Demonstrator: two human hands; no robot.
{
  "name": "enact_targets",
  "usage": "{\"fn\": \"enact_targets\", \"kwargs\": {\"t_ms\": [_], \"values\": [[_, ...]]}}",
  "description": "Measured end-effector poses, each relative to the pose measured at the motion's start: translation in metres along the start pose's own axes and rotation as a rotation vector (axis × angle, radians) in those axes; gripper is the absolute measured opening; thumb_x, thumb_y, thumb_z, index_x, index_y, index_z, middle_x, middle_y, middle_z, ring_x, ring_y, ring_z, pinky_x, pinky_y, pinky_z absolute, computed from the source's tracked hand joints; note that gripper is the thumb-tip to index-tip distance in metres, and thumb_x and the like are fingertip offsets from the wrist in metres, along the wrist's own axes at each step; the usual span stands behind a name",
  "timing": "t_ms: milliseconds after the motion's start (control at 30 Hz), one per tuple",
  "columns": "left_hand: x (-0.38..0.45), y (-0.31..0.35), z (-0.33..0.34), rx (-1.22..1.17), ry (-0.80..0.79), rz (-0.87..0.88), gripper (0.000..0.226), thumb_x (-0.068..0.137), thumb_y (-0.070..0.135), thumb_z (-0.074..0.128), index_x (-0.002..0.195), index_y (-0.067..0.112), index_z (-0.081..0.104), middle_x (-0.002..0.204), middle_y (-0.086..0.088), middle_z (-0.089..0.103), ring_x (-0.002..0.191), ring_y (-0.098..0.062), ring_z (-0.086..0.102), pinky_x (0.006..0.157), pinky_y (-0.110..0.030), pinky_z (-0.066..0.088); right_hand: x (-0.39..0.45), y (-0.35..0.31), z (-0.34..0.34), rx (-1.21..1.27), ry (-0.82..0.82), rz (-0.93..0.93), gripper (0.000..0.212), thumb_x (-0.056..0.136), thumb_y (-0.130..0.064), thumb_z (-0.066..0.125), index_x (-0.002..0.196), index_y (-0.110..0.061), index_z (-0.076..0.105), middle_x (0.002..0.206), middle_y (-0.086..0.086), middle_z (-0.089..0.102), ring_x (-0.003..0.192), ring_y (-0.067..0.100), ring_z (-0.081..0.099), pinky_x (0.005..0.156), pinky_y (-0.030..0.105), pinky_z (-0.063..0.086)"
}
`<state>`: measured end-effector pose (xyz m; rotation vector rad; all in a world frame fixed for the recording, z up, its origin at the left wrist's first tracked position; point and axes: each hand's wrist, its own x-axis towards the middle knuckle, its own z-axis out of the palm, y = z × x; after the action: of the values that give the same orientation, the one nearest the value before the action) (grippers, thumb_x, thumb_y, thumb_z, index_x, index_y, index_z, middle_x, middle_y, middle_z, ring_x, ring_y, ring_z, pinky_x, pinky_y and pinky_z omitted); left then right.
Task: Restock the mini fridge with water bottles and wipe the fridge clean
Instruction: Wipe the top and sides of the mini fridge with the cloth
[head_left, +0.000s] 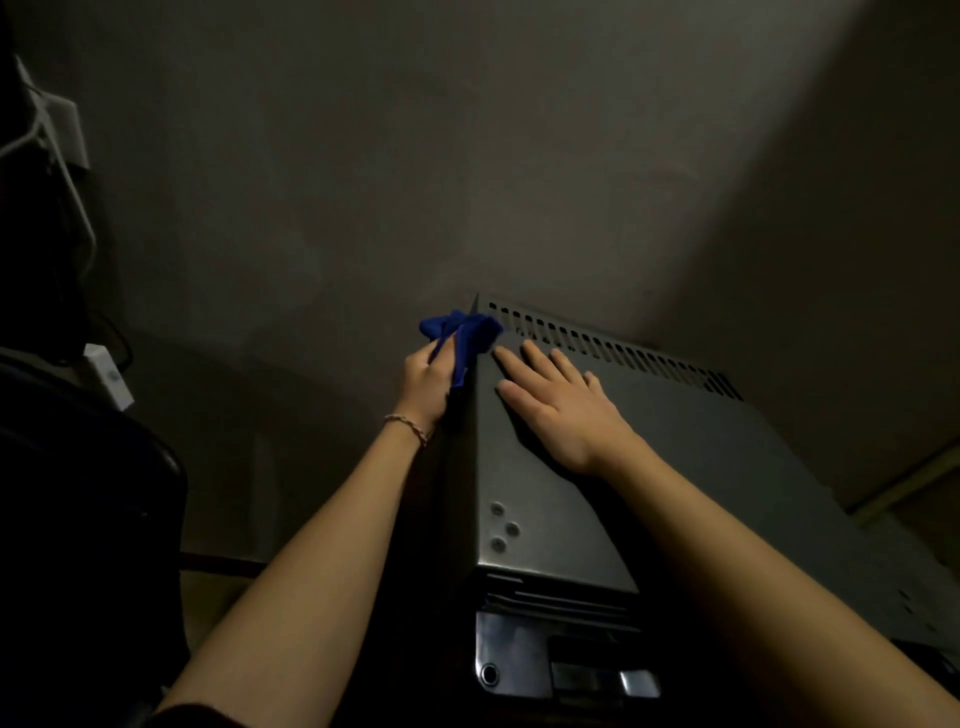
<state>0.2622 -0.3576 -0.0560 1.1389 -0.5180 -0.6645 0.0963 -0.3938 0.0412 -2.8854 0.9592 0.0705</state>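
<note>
We are looking down at the mini fridge (597, 519) from above, in dim light, and we are judging this to be the wiping half of the task. Our left hand (428, 382) is clamped around a bunched blue cloth (464, 335), fingers curled on it, and is pressing it at the far left corner of the fridge, where the top meets the left side, just beside the near end of the vent slots (613, 345). Our right hand (558, 410) is lying flat on the top panel, fingers spread apart and gripping nothing; we are reading it as bracing the unit. A bracelet (408, 423) is sitting on the left wrist. Progress: we are seeing the cloth working only at that back corner, and we cannot tell how much of the top or sides is already clean, since the lighting is hiding any streaks or dust. The front of the fridge is barely showing at the bottom edge, so we cannot tell whether the door is open or shut. No water bottles are showing anywhere, and the interior is hidden, so we cannot say whether restocking is done. Our estimate: exterior wipe in progress, bottle status unknown.
</note>
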Motion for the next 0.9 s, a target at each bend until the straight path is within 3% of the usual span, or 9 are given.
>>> {"fn": "enact_targets", "kwargs": {"t_ms": [67,200,300,367,467,600,700,767,900], "values": [[0.003,-0.017,-0.004,-0.01,0.037,-0.06,0.033,0.083,0.045,0.058,0.08,0.012,0.061,0.078,-0.017,0.057,0.073,-0.024,0.052,0.071,-0.036,0.038,0.0,0.0,0.0,0.0,-0.006,-0.005,0.053,0.104,-0.058,0.015,0.154,-0.051,0.002,0.167,-0.008,-0.005,0.154,0.021,-0.008,0.122,0.051,-0.003],[-0.018,-0.057,-0.022,0.055,0.064,-0.149,0.026,0.1,0.031,0.054,0.087,0.012,0.067,0.086,-0.013,0.063,0.077,-0.019,0.057,0.073,-0.032,0.042,0.0,0.001,-0.001,0.007,-0.007,-0.005,0.053,0.103,-0.059,0.015,0.154,-0.052,0.003,0.167,-0.01,-0.005,0.154,0.021,-0.008,0.121,0.051,-0.003],[-0.058,-0.093,-0.043,0.075,0.071,-0.194,0.044,0.092,0.051,0.058,0.095,0.009,0.071,0.085,-0.016,0.065,0.08,-0.019,0.056,0.072,-0.033,0.039,0.001,0.001,0.0,0.005,0.003,0.005,0.053,0.103,-0.06,0.017,0.154,-0.052,0.004,0.167,-0.01,-0.003,0.154,0.021,-0.006,0.121,0.051,-0.002],[-0.094,-0.102,-0.051,0.061,0.059,-0.171,0.036,0.094,0.047,0.058,0.095,0.014,0.073,0.085,-0.015,0.069,0.08,-0.014,0.059,0.075,-0.034,0.04,0.001,0.0,-0.001,-0.002,0.007,0.021,0.053,0.103,-0.06,0.018,0.154,-0.052,0.007,0.167,-0.009,0.0,0.154,0.021,-0.003,0.121,0.052,0.0],[-0.15,-0.092,-0.053,0.02,0.067,-0.093,0.022,0.102,0.02,0.052,0.092,0.025,0.071,0.082,-0.003,0.069,0.076,-0.004,0.061,0.076,-0.03,0.043,-0.004,-0.005,-0.003,0.011,-0.002,0.037,0.052,0.103,-0.059,0.02,0.154,-0.05,0.011,0.168,-0.008,0.003,0.154,0.022,0.0,0.12,0.054,0.002],[-0.214,-0.068,-0.053,-0.048,0.016,0.016,0.019,0.09,0.036,0.058,0.098,0.027,0.073,0.075,0.004,0.068,0.069,-0.006,0.059,0.065,-0.024,0.042,-0.015,-0.019,-0.006,0.01,-0.033,0.084,0.055,0.104,-0.058,0.017,0.157,-0.044,0.009,0.168,-0.004,0.001,0.154,0.024,-0.001,0.121,0.053,0.001],[-0.248,-0.06,-0.053,-0.041,0.0,0.124,0.048,0.086,0.057,0.063,0.118,0.022,0.071,0.108,-0.007,0.072,0.103,-0.033,0.065,0.087,-0.044,0.048,-0.037,-0.036,-0.001,-0.002,-0.072,0.075,0.06,0.104,-0.058,0.016,0.159,-0.037,0.004,0.168,-0.003,-0.005,0.154,0.023,-0.006,0.121,0.052,-0.002],[-0.264,-0.049,-0.05,-0.046,-0.012,0.164,0.047,0.088,0.058,0.06,0.123,0.027,0.069,0.118,-0.013,0.068,0.114,-0.048,0.056,0.097,-0.061,0.042,-0.055,-0.045,0.004,-0.01,-0.078,0.03,0.061,0.103,-0.058,0.016,0.159,-0.036,0.002,0.167,-0.005,-0.007,0.154,0.021,-0.008,0.121,0.051,-0.004],[-0.278,-0.032,-0.044,-0.064,-0.003,0.298,0.038,0.095,0.044,0.056,0.129,0.029,0.065,0.133,-0.001,0.064,0.129,-0.03,0.053,0.107,-0.058,0.039,-0.066,-0.054,0.003,-0.002,-0.09,0.02,0.061,0.104,-0.057,0.018,0.159,-0.035,0.002,0.167,-0.006,-0.007,0.154,0.018,-0.009,0.121,0.049,-0.005]]}}
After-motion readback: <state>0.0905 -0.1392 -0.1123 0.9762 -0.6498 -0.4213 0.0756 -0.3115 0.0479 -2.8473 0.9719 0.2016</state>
